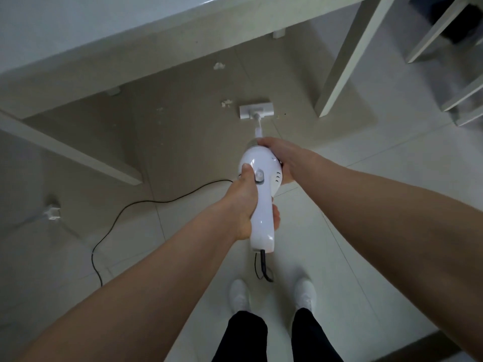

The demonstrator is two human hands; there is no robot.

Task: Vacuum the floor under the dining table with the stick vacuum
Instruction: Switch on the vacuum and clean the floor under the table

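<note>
The vacuum is being held in both hands: its handle is being gripped by the left hand, thumb up by the switch, and its round body is being clasped from the side by the right hand. The head is being rested flat on the floor under the table, just beside a clump of crumbs; a second clump is lying further in. The likeliest trouble is being posed by the cord, which is being trailed from the handle end, down between the shoes and in loose curves across the floor to the left. A step or a leftward stroke could see it trodden on, snagged or run over. The larger clumps may be pushed ahead of the head rather than drawn in. Sideways reach is being limited by a table leg near the head on the right, which could be struck, and by a pale beam on the left. A chair is standing beyond the leg. A small white object at the far left is being shown too blurred to identify.
</note>
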